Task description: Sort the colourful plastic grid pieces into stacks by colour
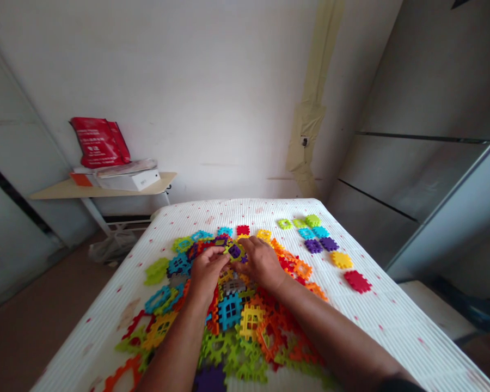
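My left hand pinches the left edge of a lime-green toothed interlocking tile with an open middle, through which purple shows. At the tile's right side, the fingers and thumb of my right hand close round it; its fingertips are partly hidden. Both hands are over a heap of plastic interlocking tiles in many colours. Just below them lie a blue window-shaped tile and a yellow window-shaped tile. Beyond my fingers is a red tile.
The table has a white spotted cloth. To the right lie several separate tiles, among them a red tile, a yellow tile and a purple tile. A side table holds a red bag and a white box.
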Tool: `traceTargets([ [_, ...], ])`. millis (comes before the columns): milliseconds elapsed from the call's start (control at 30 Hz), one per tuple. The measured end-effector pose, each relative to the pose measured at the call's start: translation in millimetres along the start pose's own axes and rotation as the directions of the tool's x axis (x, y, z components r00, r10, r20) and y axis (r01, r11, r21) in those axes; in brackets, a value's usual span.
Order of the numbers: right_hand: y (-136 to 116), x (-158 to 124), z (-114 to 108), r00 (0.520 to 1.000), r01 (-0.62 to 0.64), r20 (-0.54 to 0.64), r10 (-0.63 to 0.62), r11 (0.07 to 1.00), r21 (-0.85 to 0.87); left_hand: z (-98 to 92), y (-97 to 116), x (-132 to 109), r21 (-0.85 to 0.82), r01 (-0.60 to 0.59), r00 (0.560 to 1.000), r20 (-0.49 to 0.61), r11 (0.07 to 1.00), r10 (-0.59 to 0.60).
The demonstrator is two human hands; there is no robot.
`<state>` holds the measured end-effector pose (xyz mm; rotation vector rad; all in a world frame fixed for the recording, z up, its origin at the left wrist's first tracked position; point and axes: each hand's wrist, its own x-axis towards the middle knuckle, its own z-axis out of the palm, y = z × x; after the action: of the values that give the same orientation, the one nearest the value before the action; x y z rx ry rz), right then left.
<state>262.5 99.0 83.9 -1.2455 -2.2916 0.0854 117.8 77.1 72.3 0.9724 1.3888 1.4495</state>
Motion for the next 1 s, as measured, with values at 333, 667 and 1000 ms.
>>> traceTargets([
  [333,46.5,22.4,-13.4,0.979,-0.199,-0.050,0.198,0.980,-0.010,-0.6,-3.1,3.2,-0.013,-0.015,1.000,-0.007,1.000,0.015],
  [667,172.7,51.3,-19.5,0.792,-0.571,0.024,0.610,0.754,-0.326,-4.0,-6.3,5.7,-0.013,-0.015,1.000,-0.012,1.000,0.015],
  [1000,187.2,53.3,-5.4,0.763,-0.576,0.075,0.643,0.727,-0.373,-4.7,-6.6,7.1,0.003,-0.014,1.000,-0.005,1.000,0.014],
])
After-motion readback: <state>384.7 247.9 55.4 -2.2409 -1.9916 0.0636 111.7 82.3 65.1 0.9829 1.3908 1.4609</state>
